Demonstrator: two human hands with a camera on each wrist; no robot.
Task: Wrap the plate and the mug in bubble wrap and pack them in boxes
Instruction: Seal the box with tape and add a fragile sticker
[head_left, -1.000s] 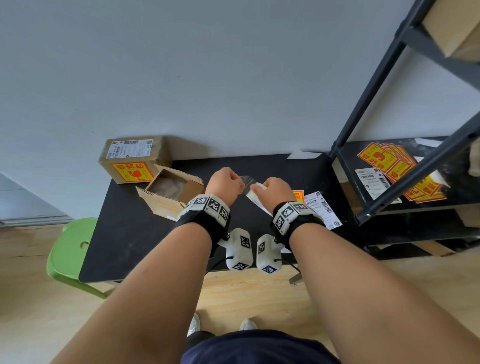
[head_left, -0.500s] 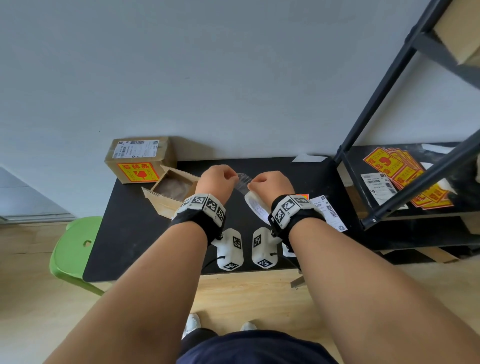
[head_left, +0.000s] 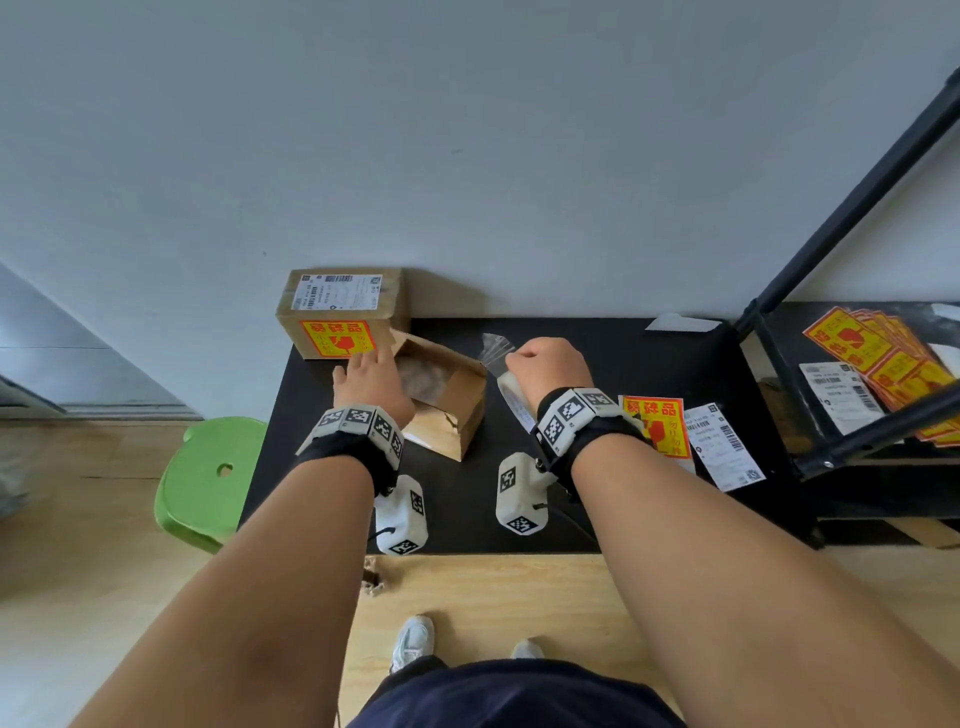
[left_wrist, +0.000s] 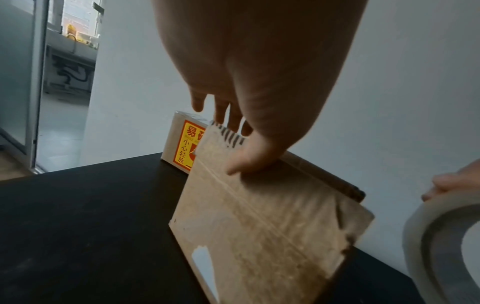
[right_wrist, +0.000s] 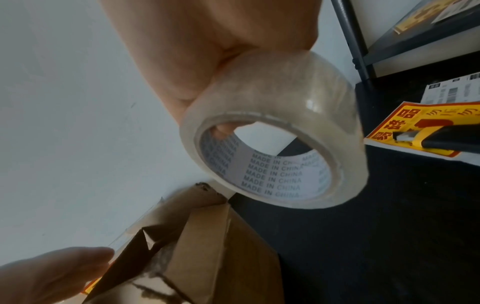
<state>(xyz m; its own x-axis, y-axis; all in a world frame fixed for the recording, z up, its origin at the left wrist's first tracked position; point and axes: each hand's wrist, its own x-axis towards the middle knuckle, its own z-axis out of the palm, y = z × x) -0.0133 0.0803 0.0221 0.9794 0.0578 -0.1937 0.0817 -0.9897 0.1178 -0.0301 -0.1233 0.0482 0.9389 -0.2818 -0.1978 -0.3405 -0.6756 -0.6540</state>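
Note:
An open cardboard box (head_left: 457, 410) lies tilted on the black table (head_left: 597, 364), with bubble wrap (head_left: 423, 376) showing inside. My left hand (head_left: 371, 376) is at its left flap (left_wrist: 259, 226): the thumb lies on the near face and the fingers reach past the top edge. My right hand (head_left: 540, 361) grips a roll of clear tape (right_wrist: 272, 133) just right of the box, with a short pulled end (head_left: 496, 345) sticking up. A sealed box (head_left: 337, 306) with a shipping label and a fragile sticker stands at the back left. No bare plate or mug is in view.
A fragile sticker (head_left: 657, 426) and a shipping label (head_left: 722, 447) lie on the table's right side, with a utility knife (right_wrist: 441, 142) on the sticker. A black shelf rack (head_left: 831, 208) with more stickers stands to the right. A green stool (head_left: 208, 478) is at the left.
My left hand has let go of the tape end and moved left to the open box's flap. My right hand keeps the roll and has barely shifted.

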